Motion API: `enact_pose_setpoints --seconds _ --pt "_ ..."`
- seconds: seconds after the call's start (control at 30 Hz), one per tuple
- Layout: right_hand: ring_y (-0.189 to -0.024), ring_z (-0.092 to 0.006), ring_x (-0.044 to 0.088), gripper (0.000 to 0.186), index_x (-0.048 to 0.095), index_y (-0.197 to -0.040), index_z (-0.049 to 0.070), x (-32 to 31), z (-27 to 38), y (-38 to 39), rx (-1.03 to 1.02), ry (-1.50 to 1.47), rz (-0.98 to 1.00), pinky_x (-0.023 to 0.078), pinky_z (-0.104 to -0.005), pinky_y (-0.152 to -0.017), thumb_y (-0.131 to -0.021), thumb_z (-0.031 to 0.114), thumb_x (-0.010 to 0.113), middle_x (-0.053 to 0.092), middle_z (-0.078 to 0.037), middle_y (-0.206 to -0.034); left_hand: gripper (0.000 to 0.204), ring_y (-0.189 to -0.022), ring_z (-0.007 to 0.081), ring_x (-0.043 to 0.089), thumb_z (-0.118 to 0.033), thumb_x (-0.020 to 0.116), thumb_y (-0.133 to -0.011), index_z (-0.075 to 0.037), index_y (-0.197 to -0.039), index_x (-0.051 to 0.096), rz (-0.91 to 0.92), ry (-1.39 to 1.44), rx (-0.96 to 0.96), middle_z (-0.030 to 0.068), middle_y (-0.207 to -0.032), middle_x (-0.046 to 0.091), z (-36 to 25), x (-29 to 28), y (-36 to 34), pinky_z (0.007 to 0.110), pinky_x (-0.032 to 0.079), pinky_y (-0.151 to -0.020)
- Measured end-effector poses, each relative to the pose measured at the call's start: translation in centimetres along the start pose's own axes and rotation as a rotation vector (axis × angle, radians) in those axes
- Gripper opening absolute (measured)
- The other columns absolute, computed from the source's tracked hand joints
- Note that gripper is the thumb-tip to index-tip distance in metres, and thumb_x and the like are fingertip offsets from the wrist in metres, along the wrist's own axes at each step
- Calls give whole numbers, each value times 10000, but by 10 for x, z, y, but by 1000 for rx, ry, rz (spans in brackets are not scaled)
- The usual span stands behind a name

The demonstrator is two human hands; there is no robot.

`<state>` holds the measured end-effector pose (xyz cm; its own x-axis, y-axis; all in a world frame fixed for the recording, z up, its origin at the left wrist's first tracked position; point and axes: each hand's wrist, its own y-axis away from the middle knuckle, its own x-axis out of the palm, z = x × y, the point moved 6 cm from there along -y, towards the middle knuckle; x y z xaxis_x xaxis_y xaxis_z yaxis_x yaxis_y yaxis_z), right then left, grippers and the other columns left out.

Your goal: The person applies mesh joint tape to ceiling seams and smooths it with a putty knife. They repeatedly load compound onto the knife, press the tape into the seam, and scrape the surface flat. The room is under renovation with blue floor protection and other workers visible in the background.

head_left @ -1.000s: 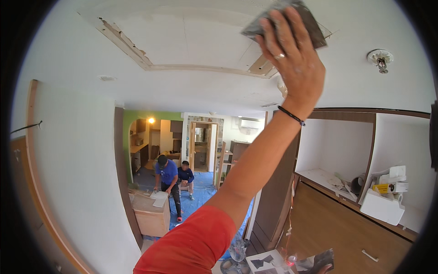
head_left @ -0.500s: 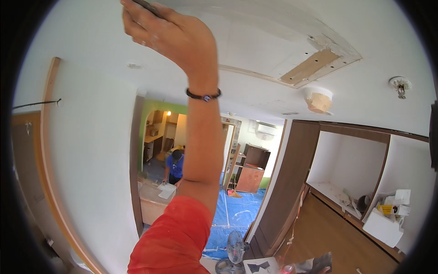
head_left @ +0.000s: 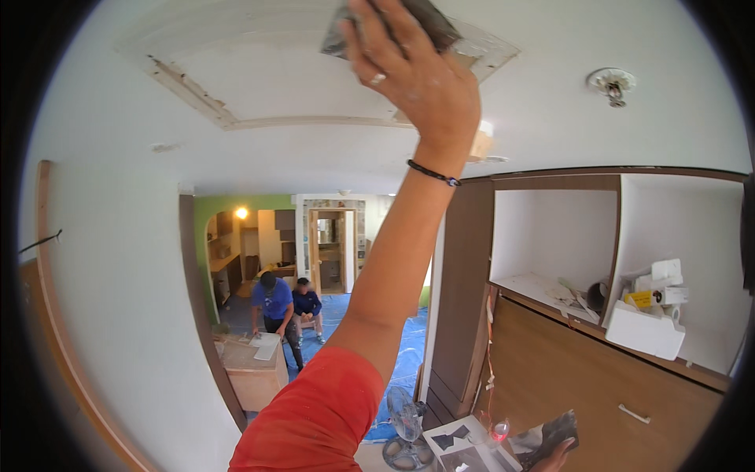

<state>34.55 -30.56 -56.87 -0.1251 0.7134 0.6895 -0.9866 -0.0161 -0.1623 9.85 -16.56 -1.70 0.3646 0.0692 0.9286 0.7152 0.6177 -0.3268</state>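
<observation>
My left arm, in a red sleeve with a dark bracelet, reaches up to the white ceiling. My left hand (head_left: 421,79), a ring on one finger, presses a dark grey piece of sandpaper (head_left: 432,25) flat against the ceiling. Its fingers lie spread over the sheet, near the far edge of a patched rectangular panel (head_left: 267,82) with rough, filled seams. Low at the right, my right hand (head_left: 557,458) shows only in part, its fingers gripping a dark, creased sheet that looks like sandpaper (head_left: 549,439).
A ceiling fitting (head_left: 612,85) hangs at the right above an open cabinet (head_left: 554,228) with foam pieces (head_left: 649,326). Below stand a fan (head_left: 406,429) and a white surface with dark scraps (head_left: 456,436). Two people are beyond, one at a wooden counter (head_left: 255,370), over blue floor sheeting (head_left: 413,338).
My left hand has swept to the right across the ceiling with the sandpaper. The view has turned left, bringing a second person into sight. More of the right hand's sheet shows.
</observation>
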Motion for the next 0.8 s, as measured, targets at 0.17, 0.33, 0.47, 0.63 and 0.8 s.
enact_pose_setpoints --seconds 0.17,0.33,0.47,0.63,0.8 --pt "-1399 -291 462 689 398 -1541 16 -13 29 11 22 17 -87 346 -434 -1179 -1071 514 472 441 -152 -1567 640 -1426 375 321 86 474 -923 70 -1547 335 205 108 -38 259 -1527 350 -41 19 63 488 345 -1118" --pt "-1391 -263 477 624 396 -1558 65 -60 13 4 195 28 -204 369 -415 -1159 -1085 469 453 446 -121 -1582 647 -1407 395 440 39 519 -896 7 -1536 426 734 791 -274 211 -1542 468 -75 -86 138 481 333 -1166" --pt "-1387 -226 474 580 411 -1557 87 -23 16 21 381 -209 -30 377 -370 -1147 -1093 434 440 504 -87 -1540 445 -1416 324 478 -117 497 -1062 -60 -1503 480 1315 1303 -1077 158 -1492 528 -126 -256 220 440 353 -1167" --pt "-1330 -232 534 479 470 -1511 69 13 11 32 444 -137 263 399 -384 -1143 -1088 292 437 544 -107 -1493 530 -1535 344 281 -388 393 -1107 -121 -1564 422 1665 1789 -1056 165 -1646 319 -173 -365 231 523 156 -1253" --pt "-1172 -262 643 532 532 -1439 78 9 -15 29 558 -512 230 534 -407 -1019 -1047 423 433 658 -111 -1315 632 -1550 385 228 -518 320 -1090 -152 -1604 369 1710 2047 -811 189 -1664 274 -163 -400 236 574 85 -1252"
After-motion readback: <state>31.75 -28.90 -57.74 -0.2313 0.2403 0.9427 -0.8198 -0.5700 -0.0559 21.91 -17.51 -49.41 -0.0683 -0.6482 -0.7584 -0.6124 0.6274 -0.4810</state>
